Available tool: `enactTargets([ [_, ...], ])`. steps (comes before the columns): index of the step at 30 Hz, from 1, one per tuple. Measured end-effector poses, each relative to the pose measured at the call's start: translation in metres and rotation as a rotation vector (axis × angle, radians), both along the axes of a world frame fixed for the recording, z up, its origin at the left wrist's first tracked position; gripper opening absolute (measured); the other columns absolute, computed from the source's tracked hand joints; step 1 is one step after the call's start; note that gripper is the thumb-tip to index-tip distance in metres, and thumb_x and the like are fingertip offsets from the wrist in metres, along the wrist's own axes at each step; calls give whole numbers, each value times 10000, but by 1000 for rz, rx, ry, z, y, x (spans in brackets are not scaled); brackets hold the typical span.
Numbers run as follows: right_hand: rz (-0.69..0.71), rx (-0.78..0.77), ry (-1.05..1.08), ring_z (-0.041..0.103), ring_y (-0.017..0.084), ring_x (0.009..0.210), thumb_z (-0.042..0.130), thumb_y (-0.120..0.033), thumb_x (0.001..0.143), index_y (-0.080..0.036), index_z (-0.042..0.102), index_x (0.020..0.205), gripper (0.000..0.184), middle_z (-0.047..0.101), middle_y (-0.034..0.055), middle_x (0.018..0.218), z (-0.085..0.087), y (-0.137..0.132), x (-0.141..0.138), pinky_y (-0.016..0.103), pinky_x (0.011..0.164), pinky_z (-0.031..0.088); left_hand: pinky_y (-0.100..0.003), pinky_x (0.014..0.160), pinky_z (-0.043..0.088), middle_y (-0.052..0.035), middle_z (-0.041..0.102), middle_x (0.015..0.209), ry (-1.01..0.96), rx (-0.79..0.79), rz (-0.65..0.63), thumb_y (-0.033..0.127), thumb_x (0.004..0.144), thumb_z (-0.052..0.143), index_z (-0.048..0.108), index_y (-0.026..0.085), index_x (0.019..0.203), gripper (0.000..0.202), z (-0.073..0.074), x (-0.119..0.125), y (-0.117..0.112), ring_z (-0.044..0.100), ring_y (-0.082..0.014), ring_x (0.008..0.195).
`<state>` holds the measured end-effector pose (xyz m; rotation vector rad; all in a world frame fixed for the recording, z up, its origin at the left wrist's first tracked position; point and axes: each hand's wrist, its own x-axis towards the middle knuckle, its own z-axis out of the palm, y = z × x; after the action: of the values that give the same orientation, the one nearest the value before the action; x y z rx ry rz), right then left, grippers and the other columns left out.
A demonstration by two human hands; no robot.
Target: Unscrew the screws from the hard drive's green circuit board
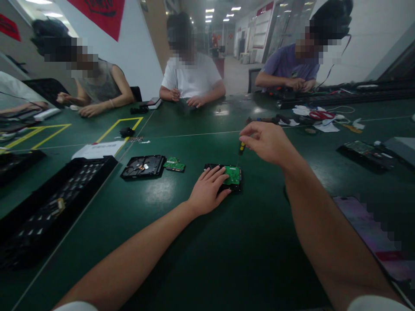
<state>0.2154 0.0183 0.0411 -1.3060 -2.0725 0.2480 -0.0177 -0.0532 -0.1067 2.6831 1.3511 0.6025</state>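
A hard drive with its green circuit board facing up lies on the green table in front of me. My left hand rests across the drive's left part, fingers stretched out and lying flat, covering some of the board. In my right hand I grip a screwdriver with a yellow and black handle. Its thin shaft points down at the drive's upper right corner; whether the tip touches a screw is too small to tell. Left of the drive lie loose green circuit boards and another hard drive.
A long black tray with small parts stands at the left. Small screws and a black object lie beyond it. At the right are another drive and a phone-like screen. Several people sit across the table.
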Motion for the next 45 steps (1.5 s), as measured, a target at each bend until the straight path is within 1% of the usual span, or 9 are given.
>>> enactTargets([
  [4,14,-30,9,735,267,850,675,-289,930,-190,813,1060,214,798,97,907,-1,1,0,384,761,560,-555,1316,277,-81,484,1656,2,2,2,522,1065,530,568,231,1467,498,0,0,0,342,-289,1603],
  [8,4,-31,18,730,261,846,646,-338,961,-196,819,1008,228,797,94,904,-2,1,-2,375,761,551,-555,1317,276,-82,477,1661,0,2,3,522,1066,527,562,236,1471,497,0,1,0,335,-283,1606],
  [12,22,-34,16,726,242,841,649,-323,954,-201,813,982,206,803,82,951,0,0,-2,359,761,547,-550,1322,266,-79,480,1659,6,-1,4,523,1064,531,564,232,1468,499,0,1,0,333,-282,1607],
  [19,38,-42,37,730,239,837,690,-280,907,-181,797,1081,227,814,98,1015,3,-1,1,368,786,561,-549,1321,268,-82,484,1657,-3,-8,5,517,1064,534,569,230,1463,492,2,1,-1,343,-285,1602],
  [28,-23,-8,-20,712,248,832,762,-367,883,-199,780,910,171,798,84,916,4,-2,-1,370,765,527,-554,1320,268,-84,479,1660,-6,-3,-1,520,1059,542,560,242,1475,501,1,0,0,339,-285,1605],
  [35,-25,-17,-3,698,239,839,782,-416,875,-196,750,889,223,783,76,907,2,-4,-3,366,772,513,-548,1321,267,-88,493,1650,-1,-3,6,516,1063,538,565,238,1469,493,3,1,-1,345,-280,1602],
  [39,-28,-23,-5,705,247,851,776,-377,878,-197,754,897,182,782,76,903,2,-4,-2,373,784,518,-548,1322,263,-87,487,1654,3,2,3,518,1070,522,562,228,1469,495,2,1,-1,340,-280,1604],
  [42,-1,-24,-2,718,261,885,736,-312,901,-214,773,962,121,793,77,952,2,-2,0,380,798,528,-552,1319,270,-87,480,1659,1,0,1,521,1067,525,559,233,1471,497,1,0,0,337,-282,1606],
  [45,15,-21,-20,728,260,878,668,-225,927,-221,788,1046,169,800,76,967,1,-1,1,388,810,533,-553,1317,274,-84,482,1658,2,-1,1,524,1064,532,557,238,1475,501,1,0,0,338,-280,1605],
])
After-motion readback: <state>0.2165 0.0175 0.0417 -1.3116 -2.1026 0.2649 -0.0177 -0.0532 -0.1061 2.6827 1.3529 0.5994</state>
